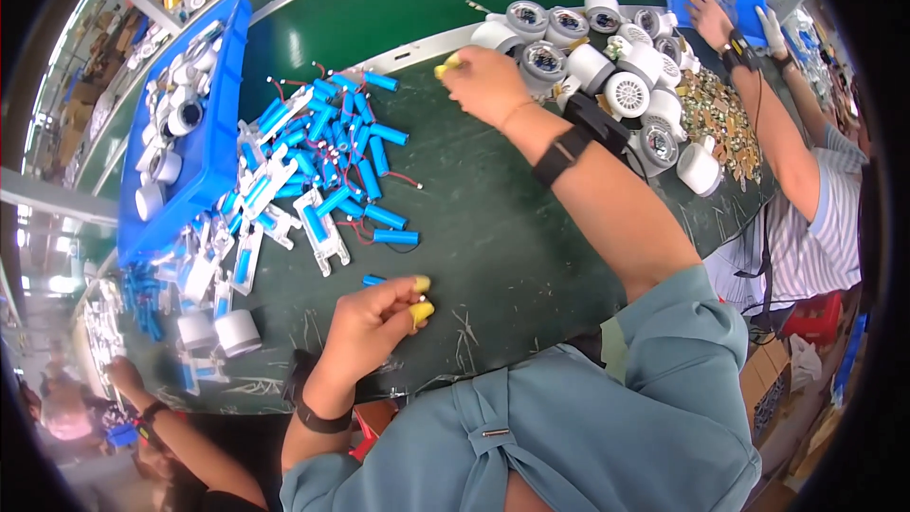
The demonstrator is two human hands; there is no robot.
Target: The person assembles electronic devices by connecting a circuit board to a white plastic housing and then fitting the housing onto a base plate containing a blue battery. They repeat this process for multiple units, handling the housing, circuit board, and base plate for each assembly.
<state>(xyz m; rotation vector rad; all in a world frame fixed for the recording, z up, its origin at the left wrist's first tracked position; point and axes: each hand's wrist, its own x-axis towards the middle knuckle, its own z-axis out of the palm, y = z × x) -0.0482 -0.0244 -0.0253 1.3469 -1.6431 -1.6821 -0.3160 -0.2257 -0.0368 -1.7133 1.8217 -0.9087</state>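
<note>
My left hand (368, 330), with yellow covers on thumb and fingertip, is closed in a pinch near the table's front edge. A tiny white bit shows between the fingertips; I cannot tell what it belongs to. The end of a blue cylindrical battery (373, 280) peeks out just beyond this hand; whether it is held or lying there is unclear. Farther out, my right hand (488, 87) reaches over the table beside the white round housings (588, 66). Its yellow-covered fingertips are closed together, and what they hold, if anything, is hidden.
A pile of blue batteries with red leads (346, 137) and white plastic frames (322, 232) lies left on the dark green table (474, 237). Beyond stands a blue bin (213, 161) of white parts. Small circuit boards (725, 123) are heaped right, near a co-worker's arm (782, 128).
</note>
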